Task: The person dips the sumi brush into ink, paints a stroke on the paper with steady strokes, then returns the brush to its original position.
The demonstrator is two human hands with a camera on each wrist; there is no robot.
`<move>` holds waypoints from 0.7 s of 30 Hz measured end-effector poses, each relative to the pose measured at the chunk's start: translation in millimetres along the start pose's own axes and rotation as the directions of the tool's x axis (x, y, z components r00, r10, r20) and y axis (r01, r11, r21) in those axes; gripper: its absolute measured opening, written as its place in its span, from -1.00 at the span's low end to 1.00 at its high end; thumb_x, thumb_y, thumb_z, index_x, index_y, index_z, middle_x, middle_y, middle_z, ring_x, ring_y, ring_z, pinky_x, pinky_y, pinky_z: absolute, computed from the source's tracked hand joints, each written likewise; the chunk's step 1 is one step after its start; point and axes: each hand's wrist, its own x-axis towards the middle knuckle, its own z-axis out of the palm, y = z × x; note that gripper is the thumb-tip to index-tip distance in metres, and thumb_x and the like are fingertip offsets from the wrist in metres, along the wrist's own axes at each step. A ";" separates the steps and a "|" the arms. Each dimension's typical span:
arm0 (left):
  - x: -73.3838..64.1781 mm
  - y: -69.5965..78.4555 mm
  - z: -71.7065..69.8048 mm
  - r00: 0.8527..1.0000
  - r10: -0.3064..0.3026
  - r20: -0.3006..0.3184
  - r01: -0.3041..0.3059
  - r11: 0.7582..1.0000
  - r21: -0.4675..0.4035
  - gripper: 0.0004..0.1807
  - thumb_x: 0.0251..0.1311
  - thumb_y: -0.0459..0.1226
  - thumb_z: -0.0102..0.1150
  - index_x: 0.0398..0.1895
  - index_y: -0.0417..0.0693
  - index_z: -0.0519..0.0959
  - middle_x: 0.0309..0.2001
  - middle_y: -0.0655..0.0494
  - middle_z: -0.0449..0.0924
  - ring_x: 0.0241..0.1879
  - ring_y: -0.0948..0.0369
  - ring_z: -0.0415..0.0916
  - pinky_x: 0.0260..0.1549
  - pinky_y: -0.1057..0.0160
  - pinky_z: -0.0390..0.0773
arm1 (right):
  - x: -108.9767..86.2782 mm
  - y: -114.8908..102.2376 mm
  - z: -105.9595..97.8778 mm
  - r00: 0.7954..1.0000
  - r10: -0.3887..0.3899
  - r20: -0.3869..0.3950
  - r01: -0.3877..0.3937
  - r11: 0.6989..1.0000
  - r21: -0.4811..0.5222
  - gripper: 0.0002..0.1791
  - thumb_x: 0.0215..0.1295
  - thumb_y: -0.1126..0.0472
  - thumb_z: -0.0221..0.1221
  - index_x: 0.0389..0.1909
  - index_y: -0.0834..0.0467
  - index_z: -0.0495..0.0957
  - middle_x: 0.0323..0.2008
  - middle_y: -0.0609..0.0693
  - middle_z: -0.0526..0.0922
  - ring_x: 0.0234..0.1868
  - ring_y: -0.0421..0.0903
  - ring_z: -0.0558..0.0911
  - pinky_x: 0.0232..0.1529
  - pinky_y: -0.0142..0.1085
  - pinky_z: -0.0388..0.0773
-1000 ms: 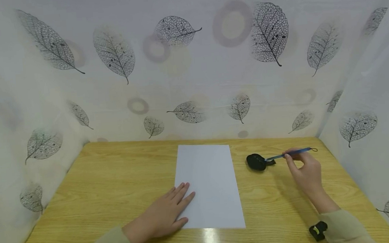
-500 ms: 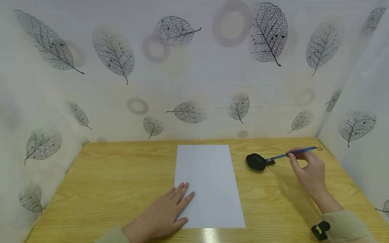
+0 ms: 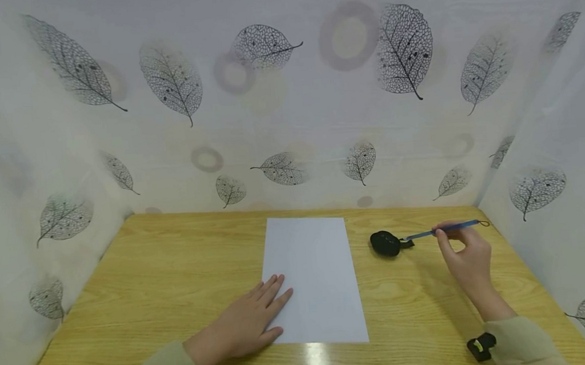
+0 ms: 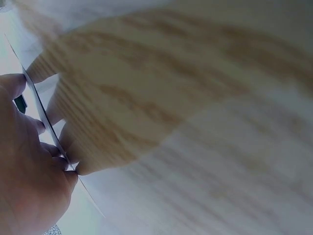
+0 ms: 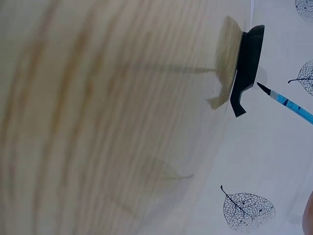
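My left hand (image 3: pixel 246 321) rests with spread fingers on the left edge of a white sheet of paper (image 3: pixel 318 278); the left wrist view shows this hand (image 4: pixel 34 161) from the side at the sheet's edge. At the right, my right hand (image 3: pixel 469 263) pinches a blue-handled brush (image 3: pixel 456 227) with a cord loop at its end. The brush's dark tip points left, above the short tail of a black dish (image 3: pixel 385 244). In the right wrist view the brush (image 5: pixel 293 106) has its tip beside the dish (image 5: pixel 250 51), apparently apart from it.
The wooden table (image 3: pixel 175 260) ends at a pale leaf-printed curtain (image 3: pixel 292 108) at the back and both sides. A small black device (image 3: pixel 481 347) sits at my right sleeve. Glare shows on the table below the paper.
My right hand has drawn the brush a little to the right, its tip shifting from the dish's rim towards the tail. In the last half second it barely moves. My left hand stays put.
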 end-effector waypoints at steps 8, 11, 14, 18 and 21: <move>-0.1 -0.6 0.4 1.000 -0.005 0.003 0.005 1.000 -0.023 -0.20 0.60 0.11 -0.05 0.73 -0.02 0.08 0.74 -0.16 -0.06 0.72 -0.07 -0.03 0.67 -0.06 0.16 | -2.8 0.6 1.4 1.000 0.016 0.019 -0.017 1.000 0.020 -0.77 0.11 0.67 0.31 -0.18 0.49 0.69 -0.35 0.40 0.75 -0.19 -0.83 0.51 -0.12 -0.84 0.46; 0.9 -0.7 1.3 1.000 -0.009 0.011 0.009 1.000 -0.027 -0.20 0.60 0.11 -0.05 0.73 -0.01 0.07 0.74 -0.15 -0.08 0.72 -0.06 -0.05 0.67 -0.06 0.15 | -3.8 1.0 1.2 0.999 0.026 0.021 -0.027 0.999 0.018 -0.77 0.11 0.68 0.31 -0.18 0.48 0.69 -0.35 0.40 0.75 -0.19 -0.82 0.51 -0.11 -0.85 0.45; 0.5 -0.3 0.8 1.000 -0.009 0.010 0.010 0.999 -0.037 -0.20 0.59 0.11 -0.04 0.73 -0.01 0.07 0.74 -0.15 -0.09 0.72 -0.06 -0.05 0.67 -0.06 0.14 | -3.8 0.5 0.6 0.999 0.031 0.020 -0.031 0.999 0.012 -0.77 0.12 0.67 0.31 -0.18 0.47 0.70 -0.34 0.40 0.75 -0.19 -0.82 0.50 -0.11 -0.85 0.44; -1.6 -0.5 -1.2 1.000 -0.003 0.001 0.003 0.999 -0.048 -0.20 0.59 0.10 -0.04 0.73 -0.03 0.08 0.74 -0.16 -0.06 0.72 -0.07 -0.03 0.66 -0.09 0.17 | -2.3 -1.9 -1.9 0.999 0.031 0.026 -0.031 1.000 0.004 -0.79 0.16 0.64 0.30 -0.17 0.47 0.70 -0.34 0.39 0.76 -0.19 -0.83 0.50 -0.11 -0.84 0.44; -2.0 -0.6 -1.7 1.000 0.000 0.001 0.000 0.999 -0.049 -0.20 0.60 0.11 -0.04 0.73 -0.03 0.08 0.74 -0.15 -0.05 0.72 -0.06 -0.02 0.66 -0.09 0.19 | -1.3 -2.6 -4.8 0.999 0.036 0.031 -0.036 0.999 -0.008 -0.81 0.20 0.62 0.29 -0.17 0.46 0.69 -0.34 0.06 0.81 -0.19 -0.84 0.50 -0.11 -0.83 0.45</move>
